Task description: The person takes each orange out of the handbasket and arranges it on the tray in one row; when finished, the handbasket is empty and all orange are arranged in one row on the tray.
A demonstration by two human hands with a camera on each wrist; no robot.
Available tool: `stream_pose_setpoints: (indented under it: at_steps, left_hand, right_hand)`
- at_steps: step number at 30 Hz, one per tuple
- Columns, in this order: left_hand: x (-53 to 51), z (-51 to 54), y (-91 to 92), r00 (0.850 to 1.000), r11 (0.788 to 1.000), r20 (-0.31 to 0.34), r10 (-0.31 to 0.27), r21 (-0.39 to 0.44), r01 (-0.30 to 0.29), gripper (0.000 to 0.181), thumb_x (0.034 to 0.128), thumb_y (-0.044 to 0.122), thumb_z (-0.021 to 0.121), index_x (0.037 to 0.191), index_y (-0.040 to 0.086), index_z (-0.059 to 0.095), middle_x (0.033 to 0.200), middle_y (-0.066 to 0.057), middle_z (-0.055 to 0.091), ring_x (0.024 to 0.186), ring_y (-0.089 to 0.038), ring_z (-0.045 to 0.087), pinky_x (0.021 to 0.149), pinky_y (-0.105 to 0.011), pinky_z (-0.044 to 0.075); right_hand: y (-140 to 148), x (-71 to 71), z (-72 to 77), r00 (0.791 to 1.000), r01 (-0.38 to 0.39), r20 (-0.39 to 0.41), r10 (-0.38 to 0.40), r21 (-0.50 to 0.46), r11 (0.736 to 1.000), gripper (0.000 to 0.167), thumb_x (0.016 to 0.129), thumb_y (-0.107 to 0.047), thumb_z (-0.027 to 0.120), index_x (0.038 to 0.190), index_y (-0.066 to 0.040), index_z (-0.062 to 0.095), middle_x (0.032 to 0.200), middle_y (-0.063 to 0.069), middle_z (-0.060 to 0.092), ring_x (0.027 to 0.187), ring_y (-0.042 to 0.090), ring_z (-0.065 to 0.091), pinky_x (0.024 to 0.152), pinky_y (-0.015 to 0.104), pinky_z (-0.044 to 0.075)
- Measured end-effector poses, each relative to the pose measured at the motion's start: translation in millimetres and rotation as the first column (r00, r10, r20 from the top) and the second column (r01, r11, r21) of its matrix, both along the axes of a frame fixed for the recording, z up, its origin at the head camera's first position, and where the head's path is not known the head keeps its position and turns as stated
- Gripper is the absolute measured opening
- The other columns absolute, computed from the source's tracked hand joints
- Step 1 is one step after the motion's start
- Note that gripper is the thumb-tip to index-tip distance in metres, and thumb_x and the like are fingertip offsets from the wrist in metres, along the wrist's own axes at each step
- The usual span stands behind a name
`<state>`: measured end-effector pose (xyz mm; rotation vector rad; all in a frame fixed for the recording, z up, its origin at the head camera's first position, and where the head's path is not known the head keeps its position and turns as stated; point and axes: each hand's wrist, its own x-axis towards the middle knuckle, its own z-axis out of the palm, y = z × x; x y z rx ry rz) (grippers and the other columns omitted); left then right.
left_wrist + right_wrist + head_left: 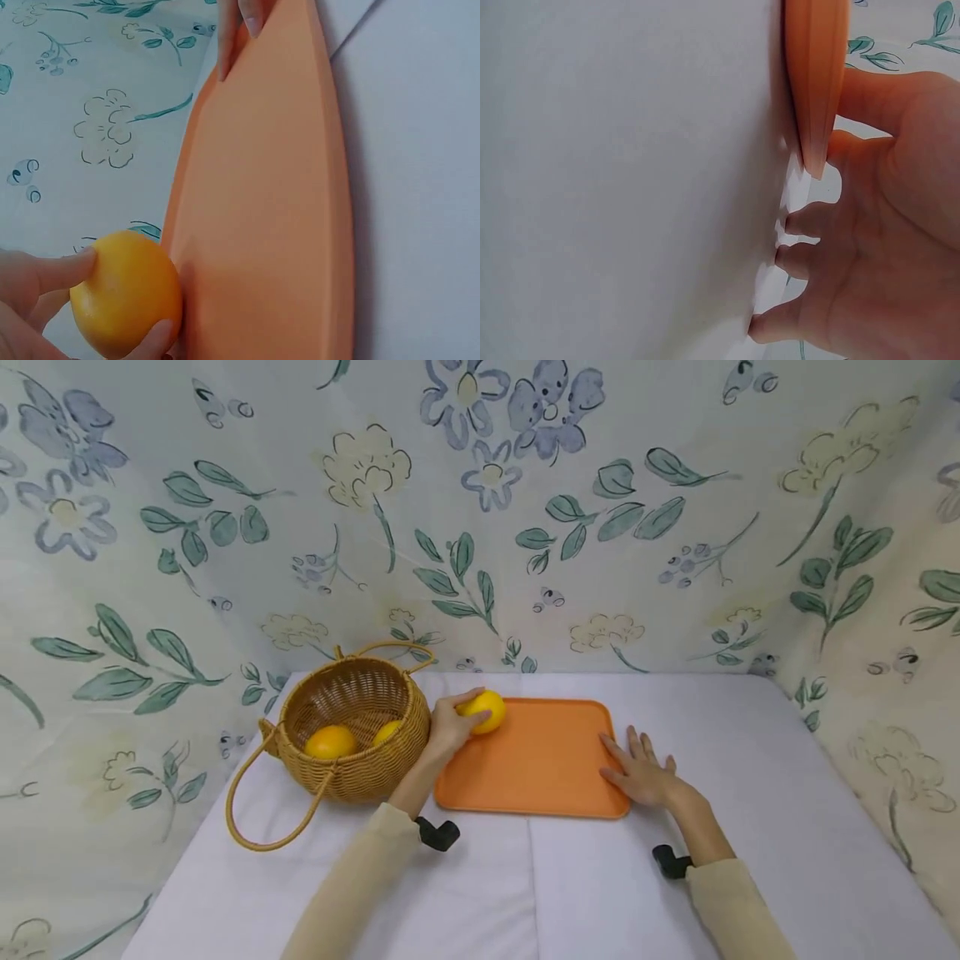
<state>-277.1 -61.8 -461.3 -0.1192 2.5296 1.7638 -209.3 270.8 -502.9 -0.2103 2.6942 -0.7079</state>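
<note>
My left hand (450, 727) holds a smooth, rounded yellow-orange fruit (487, 711) between thumb and fingers, over the far left corner of an orange tray (536, 760). In the left wrist view the fruit (127, 292) appears close to the tray's rim; whether they touch I cannot tell. My right hand (647, 774) lies spread at the tray's right edge, thumb and index finger over the rim, the other fingers beyond it. From the right wrist, that hand (900, 202) shows straight, separated fingers beside the tray's edge (817, 82).
Left of the tray stands a woven basket (375, 768) with two fruits inside, an orange-yellow one (331, 742) and a partly hidden yellow one (387, 732). Its handles hang outward. A white cloth (465, 893) covers the table, and a floral curtain (480, 527) rises behind.
</note>
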Motion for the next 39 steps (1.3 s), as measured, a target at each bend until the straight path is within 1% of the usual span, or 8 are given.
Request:
stream_pose_setpoints:
  at_steps: [7, 13, 16, 19, 23, 28, 34, 39]
  left_hand:
    - [0.2, -5.8, 2.7, 1.000, 0.999, 0.011, 0.023, 0.032, -0.023, 0.051, 0.0957, 0.009, 0.074, 0.144, 0.019, 0.063, 0.155, -0.007, 0.056, 0.127, -0.031, 0.059, 0.089, -0.050, 0.060]
    - [7.0, -12.0, 9.7, 1.000, 1.000, -0.020, -0.022, 0.005, 0.022, 0.054, 0.0959, 0.002, 0.070, 0.147, 0.015, 0.059, 0.155, -0.005, 0.056, 0.150, -0.029, 0.044, 0.126, -0.046, 0.033]
    - [10.0, -18.9, 12.6, 0.998, 0.999, -0.054, -0.037, -0.025, 0.036, 0.054, 0.0957, 0.002, 0.071, 0.147, 0.014, 0.059, 0.154, -0.007, 0.055, 0.150, -0.030, 0.044, 0.126, -0.047, 0.033]
    - [11.0, -22.6, 10.7, 0.995, 0.998, -0.094, -0.015, -0.068, 0.009, 0.053, 0.0949, 0.004, 0.073, 0.146, 0.015, 0.060, 0.156, -0.016, 0.052, 0.149, -0.036, 0.044, 0.125, -0.049, 0.034]
    - [10.9, -21.5, 2.1, 0.991, 0.996, -0.133, 0.018, -0.080, -0.028, 0.053, 0.0943, 0.007, 0.074, 0.145, 0.017, 0.062, 0.153, -0.026, 0.048, 0.146, -0.040, 0.044, 0.124, -0.051, 0.034]
    - [8.2, -17.1, -7.0, 0.990, 0.994, -0.139, 0.013, -0.103, -0.027, 0.055, 0.0947, 0.008, 0.074, 0.147, 0.016, 0.060, 0.147, -0.023, 0.052, 0.141, -0.037, 0.048, 0.122, -0.051, 0.038]
    - [6.2, -15.6, -9.6, 0.985, 0.993, -0.166, -0.049, -0.116, 0.030, 0.053, 0.0961, 0.007, 0.071, 0.146, 0.015, 0.055, 0.151, -0.022, 0.045, 0.144, -0.039, 0.042, 0.123, -0.057, 0.033]
    - [8.0, -23.9, -7.4, 0.983, 0.991, -0.157, -0.097, -0.102, 0.081, 0.054, 0.0975, 0.007, 0.070, 0.148, 0.015, 0.051, 0.152, -0.021, 0.043, 0.144, -0.038, 0.042, 0.123, -0.057, 0.034]
  right_hand:
    - [4.7, -1.6, -2.4, 1.000, 0.010, -0.004, -0.010, -0.054, 0.998, 0.081, 0.103, -0.058, 0.048, 0.167, -0.019, 0.017, 0.166, 0.037, -0.015, 0.151, 0.060, -0.018, 0.105, 0.087, -0.017]
    - [17.5, 1.6, -6.7, 1.000, 0.011, -0.008, -0.011, 0.000, 1.000, 0.085, 0.103, -0.066, 0.042, 0.167, -0.017, 0.015, 0.167, 0.035, -0.016, 0.153, 0.058, -0.017, 0.107, 0.087, -0.015]
    - [20.1, 6.1, -2.5, 1.000, 0.011, 0.005, -0.011, 0.018, 1.000, 0.082, 0.105, -0.061, 0.043, 0.166, -0.013, 0.016, 0.166, 0.036, -0.015, 0.152, 0.059, -0.017, 0.106, 0.087, -0.015]
    - [13.3, 8.2, 6.8, 1.000, 0.010, 0.018, -0.010, 0.022, 1.000, 0.078, 0.106, -0.051, 0.048, 0.165, -0.010, 0.018, 0.166, 0.037, -0.014, 0.152, 0.060, -0.015, 0.108, 0.087, -0.013]
    - [0.7, 5.5, 9.2, 1.000, 0.005, 0.012, -0.006, 0.035, 0.999, 0.074, 0.108, -0.045, 0.047, 0.165, -0.010, 0.018, 0.167, 0.036, -0.013, 0.153, 0.059, -0.014, 0.110, 0.086, -0.010]
    - [-8.3, 0.0, 8.5, 1.000, 0.003, 0.025, -0.004, 0.040, 0.999, 0.073, 0.109, -0.042, 0.047, 0.166, -0.010, 0.015, 0.166, 0.036, -0.015, 0.153, 0.059, -0.015, 0.111, 0.086, -0.009]
    - [-8.6, -1.8, 9.0, 1.000, 0.003, 0.016, -0.003, 0.041, 0.999, 0.072, 0.109, -0.042, 0.045, 0.166, -0.010, 0.014, 0.166, 0.036, -0.016, 0.152, 0.059, -0.016, 0.110, 0.086, -0.010]
    - [-1.8, 1.1, 7.4, 1.000, 0.008, 0.027, -0.008, 0.002, 1.000, 0.075, 0.107, -0.051, 0.044, 0.167, -0.016, 0.015, 0.166, 0.035, -0.016, 0.153, 0.057, -0.017, 0.109, 0.086, -0.014]
